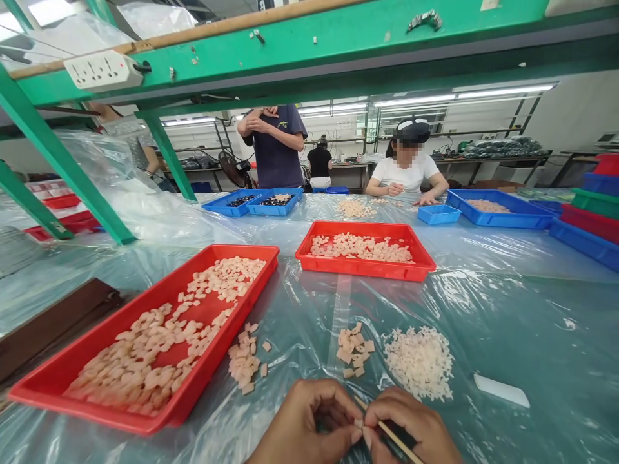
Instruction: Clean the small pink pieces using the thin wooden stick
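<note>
Left hand point(294, 425) and right hand point(420, 422) meet toward the near edge of the table point(556, 335), fingers pinching a tiny pale piece point(358, 423) between them; the right hand also holds a thin stick point(397, 440). Just beyond lie tan tiles point(356, 347) and a white heap point(420, 362).

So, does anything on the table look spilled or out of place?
Nothing looks badly wrong. Two beige pieces lie loose beside the left-hand beige pile, as if strayed from it. A white strip lies alone right of the white heap; whether it belongs there, I can't tell.
</note>
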Tool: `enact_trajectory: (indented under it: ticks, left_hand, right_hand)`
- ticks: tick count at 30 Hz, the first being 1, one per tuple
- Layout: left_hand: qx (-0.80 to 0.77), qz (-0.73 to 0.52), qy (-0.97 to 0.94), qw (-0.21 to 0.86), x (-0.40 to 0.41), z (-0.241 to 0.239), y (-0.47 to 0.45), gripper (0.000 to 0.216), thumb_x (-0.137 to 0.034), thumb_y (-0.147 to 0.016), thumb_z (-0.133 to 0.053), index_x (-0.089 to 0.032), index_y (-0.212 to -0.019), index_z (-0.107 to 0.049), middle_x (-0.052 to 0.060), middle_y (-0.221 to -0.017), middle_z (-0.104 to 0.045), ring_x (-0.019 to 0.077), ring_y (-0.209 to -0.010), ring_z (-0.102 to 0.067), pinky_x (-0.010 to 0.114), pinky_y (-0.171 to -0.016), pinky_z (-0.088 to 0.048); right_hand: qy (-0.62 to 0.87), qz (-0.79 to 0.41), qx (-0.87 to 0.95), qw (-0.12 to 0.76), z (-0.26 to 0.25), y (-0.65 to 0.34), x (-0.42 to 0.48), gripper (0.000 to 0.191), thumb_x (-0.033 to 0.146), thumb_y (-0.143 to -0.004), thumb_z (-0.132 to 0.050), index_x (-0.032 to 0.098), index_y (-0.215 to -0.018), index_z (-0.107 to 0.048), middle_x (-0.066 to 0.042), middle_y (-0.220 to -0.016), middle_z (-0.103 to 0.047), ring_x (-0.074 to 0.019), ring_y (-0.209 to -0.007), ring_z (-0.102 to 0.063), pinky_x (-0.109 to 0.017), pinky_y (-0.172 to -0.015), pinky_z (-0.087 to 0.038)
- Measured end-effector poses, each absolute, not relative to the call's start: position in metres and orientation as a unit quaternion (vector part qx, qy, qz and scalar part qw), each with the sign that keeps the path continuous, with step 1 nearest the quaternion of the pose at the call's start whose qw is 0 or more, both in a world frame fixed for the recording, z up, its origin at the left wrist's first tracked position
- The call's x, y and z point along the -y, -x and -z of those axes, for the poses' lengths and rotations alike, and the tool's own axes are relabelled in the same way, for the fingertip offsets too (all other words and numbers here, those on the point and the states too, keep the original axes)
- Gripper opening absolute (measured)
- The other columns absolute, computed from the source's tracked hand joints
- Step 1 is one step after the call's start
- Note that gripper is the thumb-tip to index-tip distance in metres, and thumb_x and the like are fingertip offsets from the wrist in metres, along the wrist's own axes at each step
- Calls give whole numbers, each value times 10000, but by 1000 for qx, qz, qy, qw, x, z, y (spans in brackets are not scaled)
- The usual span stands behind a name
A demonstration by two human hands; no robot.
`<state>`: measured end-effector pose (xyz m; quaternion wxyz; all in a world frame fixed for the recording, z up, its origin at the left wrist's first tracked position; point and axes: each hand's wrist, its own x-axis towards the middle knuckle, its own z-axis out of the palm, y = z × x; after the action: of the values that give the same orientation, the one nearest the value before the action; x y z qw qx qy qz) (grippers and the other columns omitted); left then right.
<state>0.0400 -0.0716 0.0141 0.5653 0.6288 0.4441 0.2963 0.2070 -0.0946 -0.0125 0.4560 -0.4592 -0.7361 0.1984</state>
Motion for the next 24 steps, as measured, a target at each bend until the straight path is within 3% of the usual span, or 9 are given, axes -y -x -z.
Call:
enact_trajectory:
  ticks: [8, 16, 24]
  left_hand:
    - [-447, -307, -627, 558, 73, -24, -48, 74, -89, -564, -583, -107, -627, -617, -13, -547, -561, 89, -511, -480, 195, -522, -400]
    - [-456, -353, -657, 485, 70, -20, -40, 47, -113, -630, -586, -129, -659, -620, -2, -579, -590, 108, -549, -522, 196, -558, -437]
    - [-384, -199, -806, 404, 74, -9, -48, 233, -42, -665, -600, -141, -819, -745, 74, -750, -700, 160, -664, -615, 205, -615, -458]
  right_hand:
    - [477, -194, 747, 420, 7, -208, 96, 169, 74, -647, -486, 199, -587, -582, 16, -551, -568, -110, -480, -570, -166, -462, -427]
    - [520, -166, 725, 420, 0, -220, 92, 165, 156, -736, -467, 218, -611, -556, 3, -578, -571, -136, -513, -583, -205, -498, -447]
    - [634, -35, 659, 403, -2, -259, 77, 175, 329, -845, -462, 232, -867, -606, -68, -847, -680, -236, -726, -641, -313, -592, -502]
